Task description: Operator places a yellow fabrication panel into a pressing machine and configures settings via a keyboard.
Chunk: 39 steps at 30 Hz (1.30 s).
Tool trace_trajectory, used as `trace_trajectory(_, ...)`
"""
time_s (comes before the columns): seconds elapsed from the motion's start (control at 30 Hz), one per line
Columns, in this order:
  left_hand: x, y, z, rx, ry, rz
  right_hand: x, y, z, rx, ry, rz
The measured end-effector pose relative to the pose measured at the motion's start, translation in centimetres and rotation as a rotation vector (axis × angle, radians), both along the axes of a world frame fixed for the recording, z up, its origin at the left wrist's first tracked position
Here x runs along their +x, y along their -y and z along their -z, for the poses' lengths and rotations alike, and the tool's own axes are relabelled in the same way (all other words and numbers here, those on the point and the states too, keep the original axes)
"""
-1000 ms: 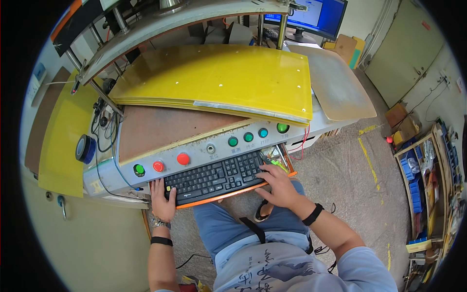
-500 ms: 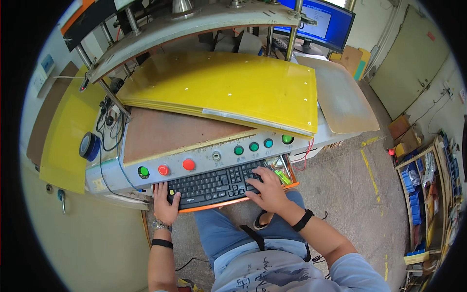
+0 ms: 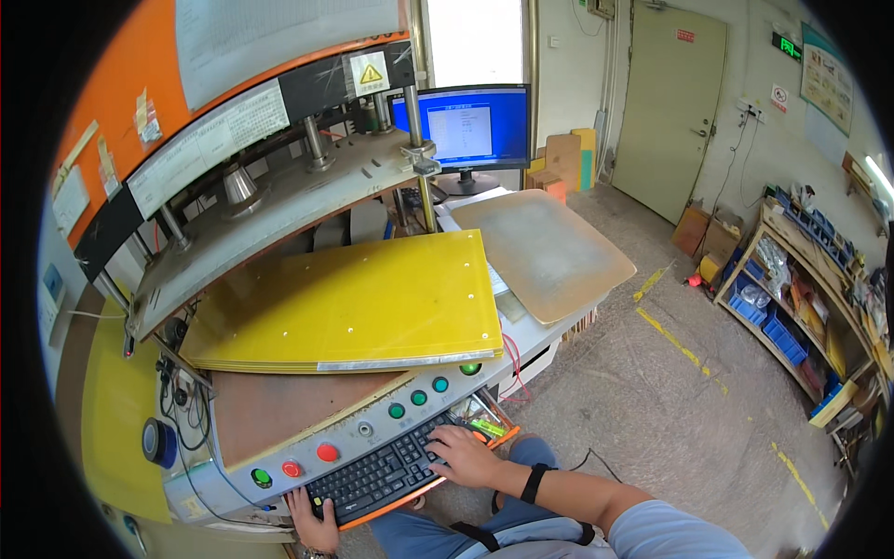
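A black keyboard (image 3: 372, 483) lies in an orange-edged pull-out drawer below the front panel of a press-like machine. At its left end rests my left hand (image 3: 314, 524), fingers stretched out along the edge and around the corner keys. My right hand (image 3: 463, 456) is over the number pad, its fingers spread and touching or just above the keys. Neither hand grips anything. Just above the keyboard, the panel carries red buttons (image 3: 327, 452) and several green ones (image 3: 397, 410). Past the machine stands a monitor (image 3: 511, 126) with a blue screen.
Stacked yellow sheets (image 3: 372, 298) lie aslant on the machine's brown bed (image 3: 279, 410), under a metal upper plate (image 3: 279, 200) on posts. A thin brownish board (image 3: 549, 256) rests at the right. A tape roll (image 3: 158, 442) and cables sit left. Shelves (image 3: 792, 307) stand far right.
The head view has swung up and to the right, showing more of the monitor, door and machine top. Both hands stay at the keyboard; the right fingers have shifted slightly over the number pad.
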<state>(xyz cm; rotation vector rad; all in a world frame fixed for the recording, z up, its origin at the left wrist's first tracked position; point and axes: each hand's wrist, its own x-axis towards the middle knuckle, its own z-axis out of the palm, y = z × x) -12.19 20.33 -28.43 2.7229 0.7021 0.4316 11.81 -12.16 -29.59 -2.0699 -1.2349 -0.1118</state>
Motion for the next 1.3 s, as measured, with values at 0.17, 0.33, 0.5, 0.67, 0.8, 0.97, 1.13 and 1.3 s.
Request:
trace_trajectory(0.17, -0.3, -0.1, 1.3, -0.077, 0.047, -0.098, -0.7, -0.9, -0.7, -0.081, -0.027, -0.018)
trace_trajectory(0.33, 0.5, -0.3, 1.3, -0.078, 0.063, -0.086, -1.1, -3.8, -0.3, -0.106, -0.018, -0.157)
trace_trajectory(0.5, 0.7, -0.1, 0.9, -0.087, 0.066, -0.093, -1.3, -5.6, 0.0, -0.269, -0.009, -0.205)
trace_trajectory(0.67, 0.2, -0.3, 1.5, -0.072, 0.075, -0.080, -1.5, -5.7, 0.0, -0.239, 0.002, -0.210)
trace_trajectory(0.8, 0.1, 0.0, 1.6, -0.057, 0.066, -0.084, -1.8, -5.7, -0.3, -0.230, -0.029, -0.199)
trace_trajectory(0.97, -0.8, -0.2, 1.7, -0.053, 0.034, -0.088, -1.7, -5.7, 0.8, -0.067, -0.064, -0.165)
trace_trajectory(1.13, 0.6, -0.3, 0.6, -0.041, 0.050, -0.069, 0.0, -0.9, -1.0, 0.043, -0.018, -0.014)
trace_trajectory(1.3, 0.9, -0.5, 1.2, -0.024, 0.065, -0.088, 0.8, 2.1, -0.4, -0.062, -0.003, 0.049)
